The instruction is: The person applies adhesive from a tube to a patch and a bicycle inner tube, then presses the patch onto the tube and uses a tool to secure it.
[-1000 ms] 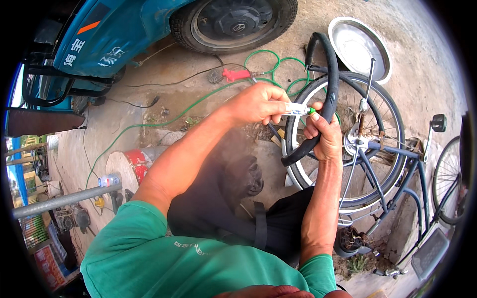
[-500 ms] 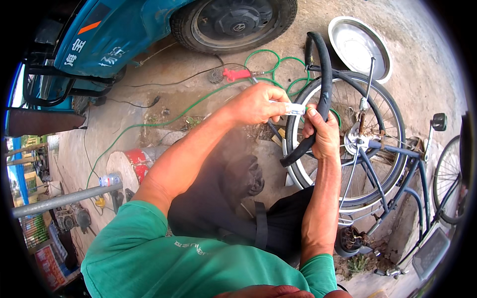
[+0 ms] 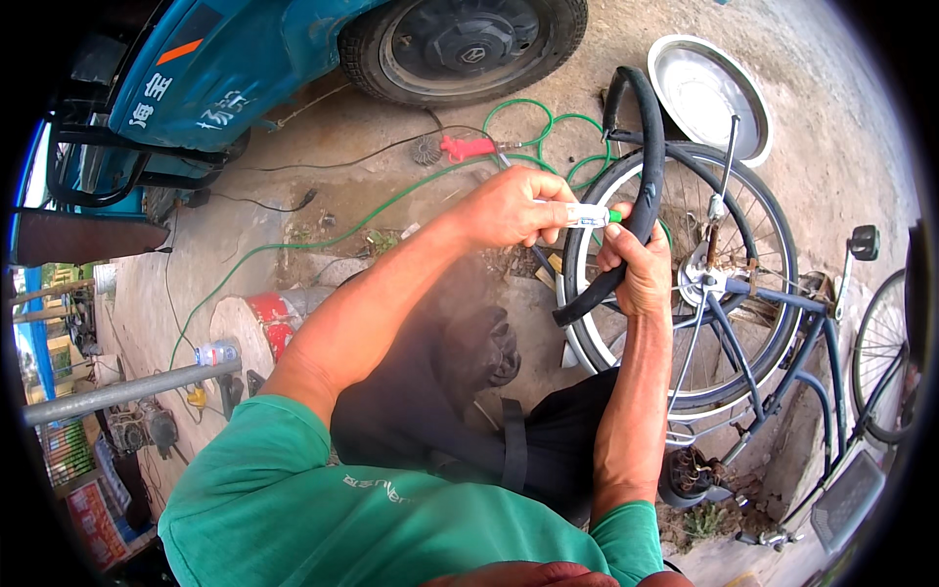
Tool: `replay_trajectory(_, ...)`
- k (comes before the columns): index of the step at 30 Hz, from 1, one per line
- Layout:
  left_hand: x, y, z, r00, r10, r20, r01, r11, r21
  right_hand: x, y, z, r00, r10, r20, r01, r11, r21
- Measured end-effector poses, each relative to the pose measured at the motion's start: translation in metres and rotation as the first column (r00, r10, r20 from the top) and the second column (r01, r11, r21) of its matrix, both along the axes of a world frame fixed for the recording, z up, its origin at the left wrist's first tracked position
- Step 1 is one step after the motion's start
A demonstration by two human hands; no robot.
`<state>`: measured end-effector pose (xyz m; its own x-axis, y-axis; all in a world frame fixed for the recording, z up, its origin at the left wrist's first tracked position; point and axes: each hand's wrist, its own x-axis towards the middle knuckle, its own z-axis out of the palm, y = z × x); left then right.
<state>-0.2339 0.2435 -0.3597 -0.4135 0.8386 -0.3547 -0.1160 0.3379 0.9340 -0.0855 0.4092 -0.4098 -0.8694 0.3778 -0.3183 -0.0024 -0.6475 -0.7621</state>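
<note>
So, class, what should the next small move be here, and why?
Probably a small twist of the green cap with the right hand, while the left hand steadies the white tube. The cap sits at that tube's end, close by the right thumb; the left fingers pinch its body, and the right hand also holds the black rubber tube.

I see the scene lit by even daylight. Beyond the right hand (image 3: 641,264), dusty, sandy ground (image 3: 802,127) stretches away. Ahead of the left hand (image 3: 523,205) and off to its left, I have a blue vehicle (image 3: 274,68), its dark wheel (image 3: 474,49) on the ground. Well left of that hand, a grey metal pipe (image 3: 137,393) juts in.
</note>
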Motion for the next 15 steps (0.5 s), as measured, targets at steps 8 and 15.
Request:
replay_trajectory(8, -0.005, -0.003, -0.010, 0.964, 0.088, 0.251, -0.139, 0.971, 0.192, -0.001, 0.001, 0.001, 1.000, 0.021, -0.006, -0.021, 0.999, 0.024)
replay_trajectory(15, -0.008, -0.004, -0.012, 0.969, 0.080, 0.235, -0.125, 0.975, 0.183, 0.001, 0.005, -0.007, 1.000, 0.007, 0.014, -0.007, 1.000, 0.005)
